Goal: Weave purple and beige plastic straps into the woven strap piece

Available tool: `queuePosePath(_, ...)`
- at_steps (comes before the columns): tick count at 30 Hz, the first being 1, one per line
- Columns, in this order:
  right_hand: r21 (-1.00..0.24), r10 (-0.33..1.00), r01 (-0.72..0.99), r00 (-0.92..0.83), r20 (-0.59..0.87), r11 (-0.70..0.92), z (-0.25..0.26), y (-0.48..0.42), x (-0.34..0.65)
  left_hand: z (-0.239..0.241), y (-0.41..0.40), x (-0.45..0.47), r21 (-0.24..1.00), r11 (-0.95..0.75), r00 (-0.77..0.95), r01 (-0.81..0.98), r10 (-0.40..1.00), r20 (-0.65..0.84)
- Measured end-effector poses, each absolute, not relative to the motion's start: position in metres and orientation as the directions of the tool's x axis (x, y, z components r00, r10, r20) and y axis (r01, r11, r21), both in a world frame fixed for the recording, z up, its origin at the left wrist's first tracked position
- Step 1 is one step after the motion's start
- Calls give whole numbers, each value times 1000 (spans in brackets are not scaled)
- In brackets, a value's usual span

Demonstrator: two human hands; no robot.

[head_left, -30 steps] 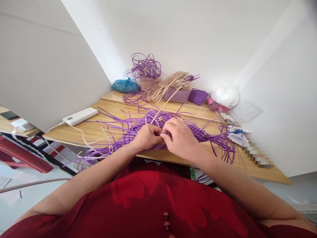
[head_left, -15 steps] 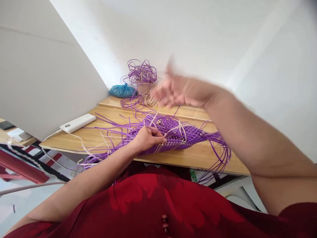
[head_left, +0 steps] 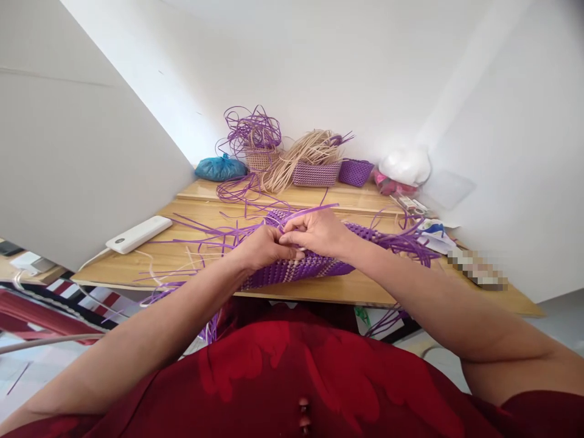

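Observation:
A half-woven basket (head_left: 314, 266) of purple and beige plastic strips lies on its side on the wooden table, long loose strip ends fanning out left and right. My left hand (head_left: 264, 247) is closed on its upper edge, thumb and fingers pinched there. Close against it, my right hand (head_left: 319, 233) is closed in a pinch on a purple strip (head_left: 314, 211) that rises over its knuckles to the right. The two hands' fingertips nearly meet, and the exact spot where the strip enters the weave is hidden by them.
Behind stand a tan basket (head_left: 262, 159) heaped with purple strips, a patterned basket (head_left: 317, 175) of beige strips, and a small purple basket (head_left: 356, 173). A blue bag (head_left: 221, 168) is at back left, a white power bank (head_left: 139, 234) at left. Papers and tools line the right side.
My right hand has come down from its raised, blurred position above the table to the basket beside my left hand. My left hand stays at the basket's edge. The view has shifted slightly.

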State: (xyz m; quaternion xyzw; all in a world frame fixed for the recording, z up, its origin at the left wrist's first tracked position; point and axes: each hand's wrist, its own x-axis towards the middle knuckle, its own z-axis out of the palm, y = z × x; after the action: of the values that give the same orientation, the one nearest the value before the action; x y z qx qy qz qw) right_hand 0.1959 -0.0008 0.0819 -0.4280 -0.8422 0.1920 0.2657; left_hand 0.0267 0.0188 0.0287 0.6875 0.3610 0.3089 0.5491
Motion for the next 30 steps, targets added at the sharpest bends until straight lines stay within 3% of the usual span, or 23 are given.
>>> queuePosePath(7, -637, 863, 597, -438, 252, 489, 76, 2, 197, 46, 18, 21, 989, 25, 522, 146, 847, -99)
queuePosePath(14, -766, 840, 465, -514, 173, 443, 72, 10, 202, 41, 17, 27, 994, -17, 584, 107, 810, -49)
queuePosePath(19, -520, 778, 580, -428, 461, 627, 87, -2, 205, 40, 18, 28, 992, -44, 560, 116, 828, -29)
queuePosePath(23, -265, 670, 769, -269, 692, 582, 84, -43, 209, 42, 18, 26, 992, -71, 515, 104, 857, 7)
queuePosePath(25, -242, 700, 816, -251, 668, 524, 65, -63, 210, 42, 19, 26, 993, -72, 482, 94, 876, 18)
queuePosePath(30, -335, 740, 817, -158, 654, 470, 15, -70, 204, 38, 18, 31, 990, -95, 456, 105, 889, 37)
